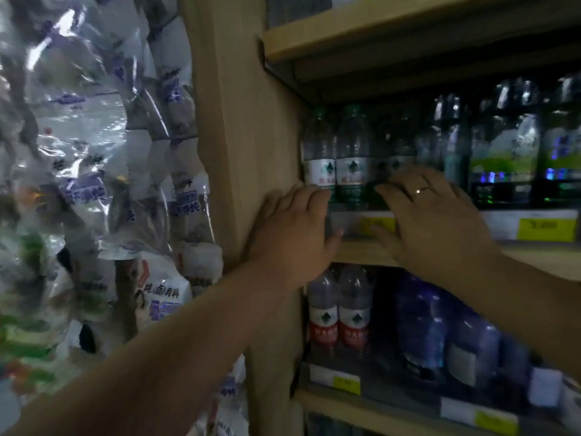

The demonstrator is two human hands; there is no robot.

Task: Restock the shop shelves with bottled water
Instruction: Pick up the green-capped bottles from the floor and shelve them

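— Where are the water bottles [352, 165]?

— Centre of the frame, upright in a row at the left end of the middle shelf [358, 251], green-and-white labels facing out, right against the wooden upright [245, 136].

— And the hands?

— Both are at that shelf's front edge. The left hand [292, 234] has loosely bent fingers in front of the leftmost bottle's base, thumb held apart, nothing gripped. The right hand [437, 215], wearing a ring [419, 191], is spread wide and flat with its fingers reaching towards the bottles; contact is blurred.

— Anything else?

— Red-labelled bottles [338, 316] stand on the shelf below. A yellow price tag [545, 229] is at centre right, and plastic packets [94, 152] hang along the left.
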